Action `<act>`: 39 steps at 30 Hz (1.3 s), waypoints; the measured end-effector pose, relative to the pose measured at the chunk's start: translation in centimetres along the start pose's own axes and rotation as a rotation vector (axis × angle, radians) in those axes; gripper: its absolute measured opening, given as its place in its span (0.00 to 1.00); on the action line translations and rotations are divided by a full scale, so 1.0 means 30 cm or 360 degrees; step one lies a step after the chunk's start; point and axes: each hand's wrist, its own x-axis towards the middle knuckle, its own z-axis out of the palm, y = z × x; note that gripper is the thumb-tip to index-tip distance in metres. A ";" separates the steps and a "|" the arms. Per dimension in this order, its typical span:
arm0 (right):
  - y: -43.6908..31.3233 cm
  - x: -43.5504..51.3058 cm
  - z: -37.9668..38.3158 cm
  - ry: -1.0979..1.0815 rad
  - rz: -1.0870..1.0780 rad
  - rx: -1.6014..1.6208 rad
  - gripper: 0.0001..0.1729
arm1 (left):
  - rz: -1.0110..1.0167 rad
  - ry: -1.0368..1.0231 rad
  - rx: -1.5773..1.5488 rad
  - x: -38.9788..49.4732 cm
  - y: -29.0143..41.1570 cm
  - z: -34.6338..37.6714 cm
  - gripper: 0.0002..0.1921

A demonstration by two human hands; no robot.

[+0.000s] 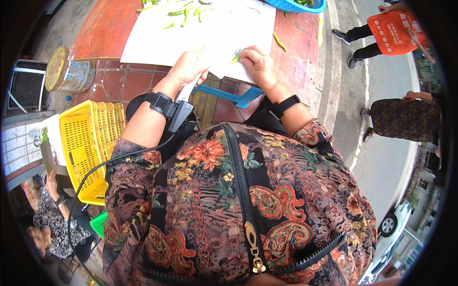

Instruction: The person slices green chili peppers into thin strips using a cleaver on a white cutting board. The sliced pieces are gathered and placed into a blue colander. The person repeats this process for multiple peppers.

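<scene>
My right hand (258,66) pinches a green chili pepper (234,60) between thumb and fingers, low over the near edge of a white board (154,39). Just left of it, my left hand (189,68) is curled at the same edge. Glare on the board hides whether its fingers hold anything. A pale strip (186,88) runs from the dark device (181,114) at my left wrist towards that palm. Several loose green chili peppers (186,16) lie at the far side of the board. One more chili pepper (280,42) rests on the red tabletop (297,64).
A blue basket (318,9) with peppers stands far right. A blue stool (247,97) is under the table edge. To my left are a yellow crate (77,153), a rusty drum (77,73) and a seated person (61,221) holding a cleaver (47,155). People stand along the road (390,78).
</scene>
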 end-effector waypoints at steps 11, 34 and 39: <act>-0.005 0.004 -0.004 -0.0030 0.0003 0.0016 0.06 | -0.0073 -0.0174 0.0169 -0.027 0.056 -0.028 0.08; 0.153 0.080 -0.202 0.0145 0.0365 -0.0716 0.11 | 0.0421 0.0121 0.0828 -0.070 0.139 0.009 0.11; 0.261 0.082 -0.233 -0.0214 0.0487 -0.0867 0.10 | 0.0329 -0.0148 0.0893 -0.075 0.118 0.032 0.22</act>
